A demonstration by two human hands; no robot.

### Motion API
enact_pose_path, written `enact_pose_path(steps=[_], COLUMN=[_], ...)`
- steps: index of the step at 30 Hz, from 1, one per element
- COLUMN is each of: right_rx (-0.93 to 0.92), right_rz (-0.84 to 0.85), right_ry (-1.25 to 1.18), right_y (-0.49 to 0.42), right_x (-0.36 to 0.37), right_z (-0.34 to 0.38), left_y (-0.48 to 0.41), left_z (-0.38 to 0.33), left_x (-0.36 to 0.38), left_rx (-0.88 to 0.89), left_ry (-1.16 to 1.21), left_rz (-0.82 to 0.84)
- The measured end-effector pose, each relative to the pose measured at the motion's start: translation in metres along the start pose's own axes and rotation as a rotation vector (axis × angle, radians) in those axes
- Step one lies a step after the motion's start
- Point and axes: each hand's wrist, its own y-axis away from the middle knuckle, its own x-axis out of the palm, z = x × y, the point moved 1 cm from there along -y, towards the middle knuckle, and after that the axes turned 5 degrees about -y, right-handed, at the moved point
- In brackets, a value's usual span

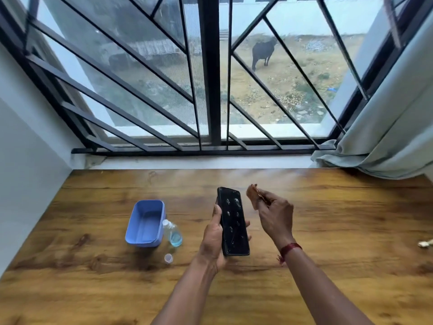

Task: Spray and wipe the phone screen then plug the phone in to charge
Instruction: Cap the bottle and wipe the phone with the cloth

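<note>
phone (234, 221): glossy black glass, wet droplets
cloth (254, 194): soft brown fabric
tabletop (351, 231): wood-grain, semi-gloss
box (145, 224): matt blue plastic
bottle (173, 233): clear plastic

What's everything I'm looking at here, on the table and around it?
phone: one, black, droplets on the screen, held above the table
cloth: one, orange-brown, right of the phone
tub: one, blue, table left
bottle: one, clear with blue liquid, beside the tub
cap: one, clear, in front of the bottle
small object: one, pale, table's right edge
table: one, brown wood
window grille: one, black, behind the table
curtain: one, pale, right
animal: one, dark, outside
left hand: grips the phone
right hand: pinches the cloth
</note>
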Motion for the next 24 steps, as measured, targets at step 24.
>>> enact_pose_path(steps=[24], right_rx=[-0.377], right_rz=[0.055], right_ry=[0.145], right_y=[0.007], right_x=[0.030], right_z=[0.038], left_y=[0.008], left_z=[-0.012], left_x=[0.041], left_rx=[0.272], left_ry=[-0.214], left_rz=[-0.060])
